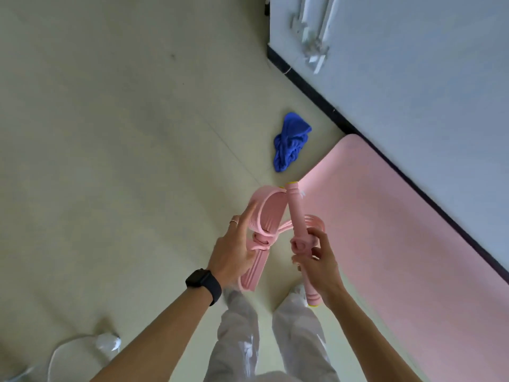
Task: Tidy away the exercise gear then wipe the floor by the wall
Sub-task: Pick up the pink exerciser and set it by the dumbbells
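Note:
I hold a pink pedal resistance puller in front of me above the floor. My left hand (237,246) grips its foot-pedal part (263,213), thumb near the knotted tubes (264,241), index finger stretched along the curved pedal strap. My right hand (319,260) grips the pink handle bar (298,224), which stands nearly upright with yellow end caps. Pink tubes run between the two parts. A pink exercise mat (399,244) lies flat along the wall on the right. A crumpled blue cloth (290,142) lies on the floor just beyond the mat's far end.
The white wall with a black skirting board (325,103) runs diagonally on the right. White pipes (314,28) are fixed to it at the top. A clear plastic object (82,351) sits on the pale floor at bottom left. My legs and shoes (297,290) are below.

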A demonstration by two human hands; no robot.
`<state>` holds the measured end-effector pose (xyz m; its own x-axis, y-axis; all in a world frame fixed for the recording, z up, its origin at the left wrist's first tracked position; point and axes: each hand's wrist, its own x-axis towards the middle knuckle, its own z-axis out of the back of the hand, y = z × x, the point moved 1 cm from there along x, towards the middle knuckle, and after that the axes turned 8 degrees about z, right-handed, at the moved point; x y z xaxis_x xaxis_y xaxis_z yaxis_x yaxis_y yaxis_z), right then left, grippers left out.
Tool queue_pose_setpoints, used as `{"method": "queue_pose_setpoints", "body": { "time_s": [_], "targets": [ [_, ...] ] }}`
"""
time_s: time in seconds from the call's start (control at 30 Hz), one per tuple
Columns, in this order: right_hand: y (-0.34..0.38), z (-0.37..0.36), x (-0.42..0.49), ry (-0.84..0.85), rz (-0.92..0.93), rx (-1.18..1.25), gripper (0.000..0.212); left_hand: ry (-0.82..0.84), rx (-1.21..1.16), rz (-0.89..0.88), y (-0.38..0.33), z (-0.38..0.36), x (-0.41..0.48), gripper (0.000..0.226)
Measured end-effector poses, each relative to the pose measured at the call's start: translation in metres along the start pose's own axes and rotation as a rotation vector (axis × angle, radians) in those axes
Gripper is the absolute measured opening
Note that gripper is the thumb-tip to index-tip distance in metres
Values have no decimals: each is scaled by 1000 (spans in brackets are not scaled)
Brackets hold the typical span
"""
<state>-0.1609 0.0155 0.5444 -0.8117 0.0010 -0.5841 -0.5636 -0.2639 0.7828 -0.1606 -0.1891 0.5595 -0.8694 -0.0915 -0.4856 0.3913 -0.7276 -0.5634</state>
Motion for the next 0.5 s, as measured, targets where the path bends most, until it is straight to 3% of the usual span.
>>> {"method": "queue_pose_setpoints", "body": {
  "time_s": [0.13, 0.3, 0.5],
  "targets": [
    [66, 61, -59, -73, 78, 176, 59, 57, -102, -53, -90, 48, -30, 123],
    [106, 127, -121, -234, 174, 384, 51, 296, -226, -79, -186, 63, -49, 59],
    [82, 171, -205, -597, 211, 543, 38, 637, -174, -241, -278, 41, -67, 53]
  ]
}}
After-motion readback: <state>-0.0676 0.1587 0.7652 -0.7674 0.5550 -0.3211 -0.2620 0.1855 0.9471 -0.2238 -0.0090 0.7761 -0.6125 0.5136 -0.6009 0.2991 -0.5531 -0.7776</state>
